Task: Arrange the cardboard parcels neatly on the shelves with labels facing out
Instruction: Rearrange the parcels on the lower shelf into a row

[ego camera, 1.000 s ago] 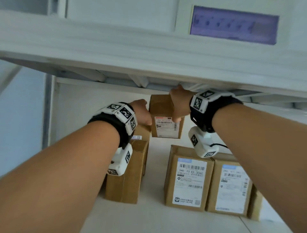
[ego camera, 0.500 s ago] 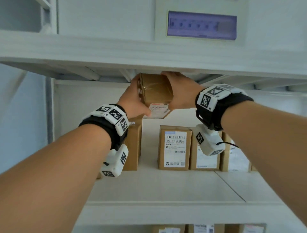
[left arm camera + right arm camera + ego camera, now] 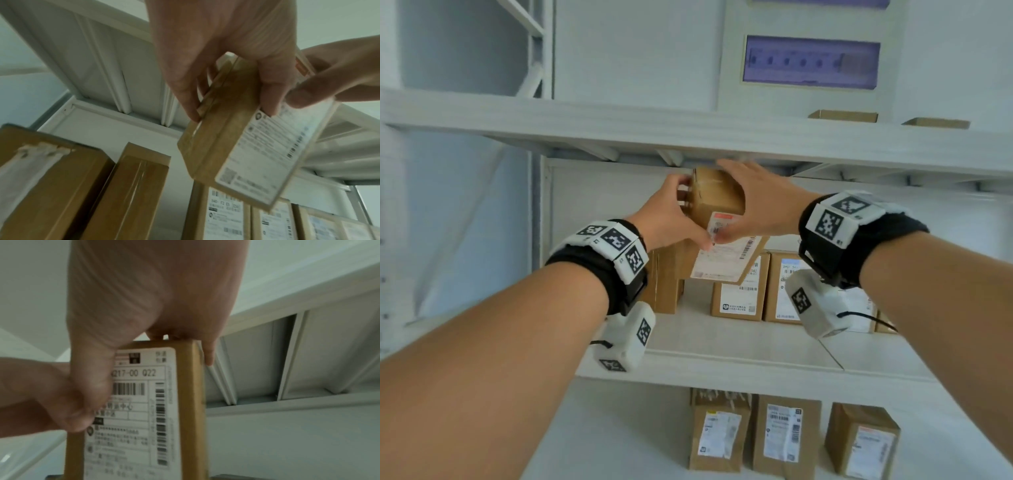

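Note:
Both hands hold one small brown cardboard parcel [image 3: 727, 255] in the air just under the upper shelf board [image 3: 619, 126]. The parcel is tilted, and its white label faces down towards me. My left hand [image 3: 695, 210] grips its left side, fingers on the taped edge and thumb on the label. My right hand [image 3: 720, 199] wraps over the top and right side, thumb pressing the label beside the left thumb. In the left wrist view the parcel [image 3: 236, 146] hangs above the shelved ones. The right wrist view shows its barcode label [image 3: 139, 402] up close.
On the middle shelf [image 3: 722, 346] two plain brown parcels [image 3: 667, 274] stand at the left and labelled parcels [image 3: 739, 294] stand in a row to the right. The lower shelf holds three labelled parcels [image 3: 786, 435]. Two box tops [image 3: 842, 115] show on the top shelf.
The parcel has come up and forward from deep in the shelf and tipped, so its label now faces downward. Both hands stayed on it, and my view has pulled back.

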`<move>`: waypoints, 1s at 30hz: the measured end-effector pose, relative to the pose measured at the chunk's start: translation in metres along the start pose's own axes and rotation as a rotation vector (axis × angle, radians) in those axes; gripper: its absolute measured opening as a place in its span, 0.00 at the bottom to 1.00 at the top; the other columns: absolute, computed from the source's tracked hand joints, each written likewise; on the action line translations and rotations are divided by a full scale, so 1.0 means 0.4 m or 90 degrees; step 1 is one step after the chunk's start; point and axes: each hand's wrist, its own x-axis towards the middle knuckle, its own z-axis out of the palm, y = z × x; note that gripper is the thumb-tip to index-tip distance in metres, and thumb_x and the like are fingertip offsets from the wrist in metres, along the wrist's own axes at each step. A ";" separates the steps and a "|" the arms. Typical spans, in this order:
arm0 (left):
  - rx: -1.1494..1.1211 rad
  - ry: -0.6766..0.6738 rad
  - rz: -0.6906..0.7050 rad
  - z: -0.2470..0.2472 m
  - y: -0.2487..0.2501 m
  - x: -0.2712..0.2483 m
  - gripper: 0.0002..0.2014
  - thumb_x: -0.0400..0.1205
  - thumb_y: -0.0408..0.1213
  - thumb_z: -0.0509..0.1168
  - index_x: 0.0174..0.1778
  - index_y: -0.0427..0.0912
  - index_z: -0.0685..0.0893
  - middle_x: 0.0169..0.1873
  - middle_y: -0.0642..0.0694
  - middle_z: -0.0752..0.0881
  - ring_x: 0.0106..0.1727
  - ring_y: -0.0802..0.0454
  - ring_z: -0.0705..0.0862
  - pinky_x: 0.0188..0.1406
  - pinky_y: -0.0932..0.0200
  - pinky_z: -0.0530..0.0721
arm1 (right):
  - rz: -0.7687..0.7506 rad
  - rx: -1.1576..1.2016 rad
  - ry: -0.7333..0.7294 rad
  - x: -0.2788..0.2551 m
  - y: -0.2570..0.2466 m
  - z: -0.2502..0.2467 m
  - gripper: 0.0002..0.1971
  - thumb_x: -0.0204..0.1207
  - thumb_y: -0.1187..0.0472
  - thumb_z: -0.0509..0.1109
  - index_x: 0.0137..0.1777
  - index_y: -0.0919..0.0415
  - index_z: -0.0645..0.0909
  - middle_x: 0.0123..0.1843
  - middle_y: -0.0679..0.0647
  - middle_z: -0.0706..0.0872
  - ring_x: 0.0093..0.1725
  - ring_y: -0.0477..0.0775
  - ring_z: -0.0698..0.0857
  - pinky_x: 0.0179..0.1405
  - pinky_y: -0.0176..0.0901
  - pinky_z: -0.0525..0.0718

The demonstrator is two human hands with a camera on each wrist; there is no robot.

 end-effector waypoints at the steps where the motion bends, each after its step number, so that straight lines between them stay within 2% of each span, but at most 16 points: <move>1: -0.009 -0.020 -0.019 0.010 -0.001 -0.016 0.55 0.58 0.27 0.84 0.78 0.47 0.61 0.67 0.49 0.77 0.67 0.50 0.77 0.64 0.51 0.81 | 0.000 0.002 -0.016 -0.014 -0.008 0.002 0.55 0.57 0.38 0.81 0.81 0.53 0.57 0.71 0.52 0.71 0.65 0.53 0.76 0.63 0.45 0.76; 4: 0.012 -0.088 -0.074 0.041 -0.032 -0.055 0.53 0.59 0.26 0.83 0.79 0.47 0.63 0.67 0.51 0.78 0.66 0.52 0.78 0.58 0.59 0.81 | 0.017 0.019 -0.083 -0.050 -0.013 0.032 0.42 0.55 0.39 0.83 0.68 0.51 0.72 0.58 0.49 0.79 0.54 0.50 0.81 0.51 0.40 0.79; 6: 0.048 -0.137 -0.108 0.049 -0.058 -0.070 0.52 0.61 0.27 0.82 0.80 0.48 0.64 0.71 0.49 0.78 0.69 0.50 0.78 0.66 0.52 0.79 | 0.043 0.042 -0.136 -0.063 -0.002 0.059 0.38 0.54 0.38 0.83 0.64 0.50 0.75 0.54 0.47 0.82 0.51 0.49 0.83 0.52 0.42 0.83; 8: 0.092 -0.142 -0.117 0.045 -0.081 -0.071 0.48 0.65 0.27 0.80 0.80 0.49 0.66 0.73 0.49 0.76 0.72 0.49 0.76 0.65 0.56 0.77 | 0.066 0.054 -0.162 -0.062 0.013 0.079 0.40 0.54 0.38 0.82 0.66 0.50 0.75 0.54 0.46 0.83 0.51 0.48 0.84 0.55 0.44 0.83; 11: 0.128 -0.077 -0.125 0.023 -0.125 -0.061 0.36 0.71 0.25 0.74 0.75 0.48 0.74 0.73 0.49 0.76 0.71 0.49 0.76 0.55 0.60 0.76 | 0.078 0.068 -0.186 -0.046 0.023 0.104 0.39 0.57 0.39 0.82 0.68 0.51 0.75 0.55 0.46 0.84 0.52 0.48 0.84 0.55 0.42 0.81; 14: 0.147 -0.017 -0.132 -0.008 -0.184 -0.031 0.28 0.74 0.26 0.71 0.69 0.49 0.79 0.69 0.49 0.80 0.69 0.49 0.78 0.58 0.58 0.77 | 0.086 0.064 -0.211 -0.013 0.024 0.137 0.40 0.58 0.38 0.81 0.69 0.51 0.74 0.58 0.47 0.84 0.54 0.49 0.84 0.60 0.46 0.82; 17: 0.194 0.065 -0.125 -0.055 -0.235 0.008 0.21 0.77 0.29 0.68 0.66 0.47 0.82 0.65 0.48 0.83 0.66 0.50 0.79 0.56 0.59 0.74 | 0.094 0.057 -0.239 0.039 0.013 0.171 0.42 0.57 0.37 0.81 0.70 0.51 0.72 0.60 0.46 0.84 0.56 0.49 0.84 0.63 0.49 0.81; 19: 0.259 0.108 -0.125 -0.094 -0.269 0.038 0.18 0.78 0.33 0.67 0.65 0.45 0.84 0.66 0.47 0.83 0.67 0.48 0.79 0.60 0.57 0.75 | 0.100 0.061 -0.269 0.079 0.003 0.191 0.42 0.58 0.38 0.81 0.71 0.51 0.72 0.60 0.46 0.84 0.57 0.49 0.84 0.64 0.49 0.81; 21: 0.310 0.115 -0.151 -0.132 -0.309 0.074 0.20 0.77 0.39 0.68 0.66 0.45 0.82 0.68 0.46 0.81 0.69 0.46 0.78 0.65 0.53 0.77 | 0.108 0.065 -0.294 0.120 -0.006 0.211 0.43 0.58 0.40 0.82 0.73 0.51 0.72 0.61 0.46 0.84 0.57 0.49 0.84 0.65 0.50 0.81; 23: 0.341 0.061 -0.189 -0.158 -0.347 0.109 0.25 0.74 0.47 0.71 0.68 0.46 0.80 0.69 0.46 0.80 0.68 0.45 0.79 0.66 0.51 0.79 | 0.114 0.051 -0.309 0.160 -0.014 0.228 0.45 0.58 0.40 0.82 0.75 0.51 0.69 0.65 0.46 0.83 0.60 0.49 0.83 0.67 0.50 0.79; 26: 0.406 -0.069 -0.203 -0.164 -0.390 0.153 0.32 0.72 0.54 0.73 0.71 0.46 0.79 0.69 0.46 0.80 0.66 0.46 0.79 0.62 0.54 0.78 | 0.140 0.032 -0.348 0.207 -0.023 0.251 0.48 0.60 0.42 0.82 0.79 0.52 0.65 0.67 0.47 0.81 0.61 0.50 0.82 0.71 0.51 0.76; 30: 0.442 -0.130 -0.223 -0.206 -0.428 0.189 0.34 0.72 0.45 0.74 0.75 0.46 0.76 0.72 0.46 0.78 0.70 0.46 0.78 0.67 0.52 0.78 | 0.176 0.040 -0.418 0.243 -0.035 0.268 0.46 0.60 0.46 0.83 0.78 0.52 0.67 0.58 0.46 0.83 0.55 0.48 0.85 0.68 0.51 0.79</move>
